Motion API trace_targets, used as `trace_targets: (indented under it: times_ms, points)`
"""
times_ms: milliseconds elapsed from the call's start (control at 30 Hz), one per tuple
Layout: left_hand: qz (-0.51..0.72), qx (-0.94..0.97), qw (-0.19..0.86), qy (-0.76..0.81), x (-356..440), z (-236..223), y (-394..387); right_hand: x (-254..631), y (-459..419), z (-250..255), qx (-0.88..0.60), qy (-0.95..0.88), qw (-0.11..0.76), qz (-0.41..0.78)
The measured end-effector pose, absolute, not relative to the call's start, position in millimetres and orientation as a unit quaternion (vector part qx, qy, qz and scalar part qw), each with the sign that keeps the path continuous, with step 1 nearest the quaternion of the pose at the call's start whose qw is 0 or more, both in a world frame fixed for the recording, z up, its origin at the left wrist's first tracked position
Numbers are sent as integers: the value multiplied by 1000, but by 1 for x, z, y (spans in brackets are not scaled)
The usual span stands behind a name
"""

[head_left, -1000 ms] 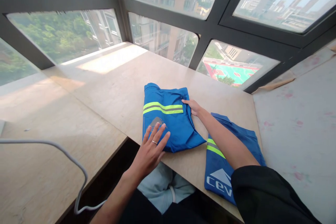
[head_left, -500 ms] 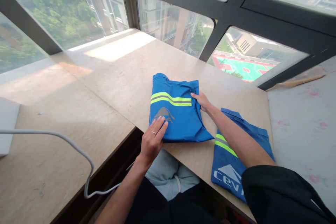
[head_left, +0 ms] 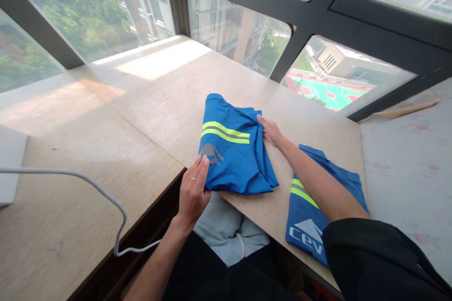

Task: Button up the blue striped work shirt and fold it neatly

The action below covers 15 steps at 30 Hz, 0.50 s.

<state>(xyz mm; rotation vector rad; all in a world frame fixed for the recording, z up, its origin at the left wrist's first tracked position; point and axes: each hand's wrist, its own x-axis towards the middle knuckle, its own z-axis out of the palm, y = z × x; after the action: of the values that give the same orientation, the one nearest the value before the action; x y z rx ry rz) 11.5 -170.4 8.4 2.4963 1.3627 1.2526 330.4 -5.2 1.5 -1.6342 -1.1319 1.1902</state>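
Note:
A folded blue garment (head_left: 229,164) with a yellow-and-grey reflective stripe and a grey logo lies before me at the table's front edge. My left hand (head_left: 192,190), a ring on one finger, is closed over its front left edge, fingers on top beside the logo; the thumb is partly hidden. On the opposite side, my right hand (head_left: 270,130) pinches the right edge between thumb and fingers. Loose folds and layers spread there, and the front right corner points outward. My right forearm crosses above a second folded blue garment (head_left: 305,211), which has a similar stripe and white lettering.
The pale stone-look tabletop (head_left: 151,108) has a cut-out front edge around my lap. A grey cable (head_left: 95,188) loops over the left part, near a white object (head_left: 12,164). Windows (head_left: 236,28) border the back; a flowered wall (head_left: 406,174) stands at right.
The garment's stripe and logo have shifted left, and its right side has bunched into separate folds. My left hand has moved left to the edge; my right hand keeps its pinch.

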Motion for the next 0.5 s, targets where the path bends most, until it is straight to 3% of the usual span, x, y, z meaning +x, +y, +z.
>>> trace_targets:
  times_ms: [200, 333, 500]
  points:
    - [444, 829, 38, 337, 27, 17, -163, 325, -6, 10, -624, -468, 383, 495]
    - [507, 771, 79, 376, 36, 15, -167, 330, 1, 9, -647, -382, 382, 539]
    - [476, 801, 78, 354, 39, 7, -171, 338, 4, 9, -629, -283, 420, 590]
